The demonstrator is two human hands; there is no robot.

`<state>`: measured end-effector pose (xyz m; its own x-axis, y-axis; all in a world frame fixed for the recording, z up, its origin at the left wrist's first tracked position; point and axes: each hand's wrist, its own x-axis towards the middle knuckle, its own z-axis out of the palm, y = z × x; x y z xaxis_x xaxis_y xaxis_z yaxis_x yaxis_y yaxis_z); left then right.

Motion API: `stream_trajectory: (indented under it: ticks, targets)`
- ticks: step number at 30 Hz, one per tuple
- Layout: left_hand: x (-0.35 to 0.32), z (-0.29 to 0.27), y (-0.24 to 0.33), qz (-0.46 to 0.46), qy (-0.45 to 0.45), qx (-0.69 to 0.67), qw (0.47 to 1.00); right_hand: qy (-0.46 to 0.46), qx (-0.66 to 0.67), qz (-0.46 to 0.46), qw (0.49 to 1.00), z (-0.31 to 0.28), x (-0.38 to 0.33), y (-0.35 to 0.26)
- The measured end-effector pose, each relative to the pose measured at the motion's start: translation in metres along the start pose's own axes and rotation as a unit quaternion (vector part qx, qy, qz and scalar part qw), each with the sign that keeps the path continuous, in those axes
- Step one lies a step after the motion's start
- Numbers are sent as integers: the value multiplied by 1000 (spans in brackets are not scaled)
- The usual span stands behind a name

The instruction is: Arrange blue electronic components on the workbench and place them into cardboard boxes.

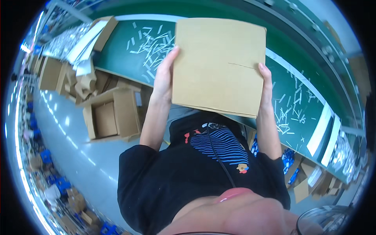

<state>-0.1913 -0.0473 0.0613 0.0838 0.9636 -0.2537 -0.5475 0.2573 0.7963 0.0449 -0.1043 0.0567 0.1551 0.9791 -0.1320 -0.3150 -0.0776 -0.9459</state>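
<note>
A closed tan cardboard box (215, 58) is held up in front of me, its broad flat face turned toward me. A thin dark line or slit runs across its right half to the edge. My left hand (166, 74) grips the left side, thumb on the face near the edge. On the right side my right hand (266, 86) clasps the box, its thumb also at the edge. The other fingers of both hands are hidden behind the box. Beyond it lies a green worktable (117, 51), strewn with thin white strips (150, 47) on the left.
More white strips (288, 113) lie on the table's right part. Silvery packets (64, 43) and white sheets (86, 45) sit at the far left; other silvery packets (342, 152) are at the right end. An open cardboard box (105, 121) stands left of me, below the table edge.
</note>
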Motion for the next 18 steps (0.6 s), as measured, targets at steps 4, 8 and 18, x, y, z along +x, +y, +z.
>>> stream_trajectory:
  ticks: [4,8,18]
  targets:
    - [19,41,-27,-68,-84,11,994,137,62,46,988,-41,-17,2]
    - [42,65,-40,-104,-128,51,985,214,65,32,974,-57,-25,0]
    - [73,94,-75,-36,-245,242,938,340,-27,12,940,-100,-26,-37]
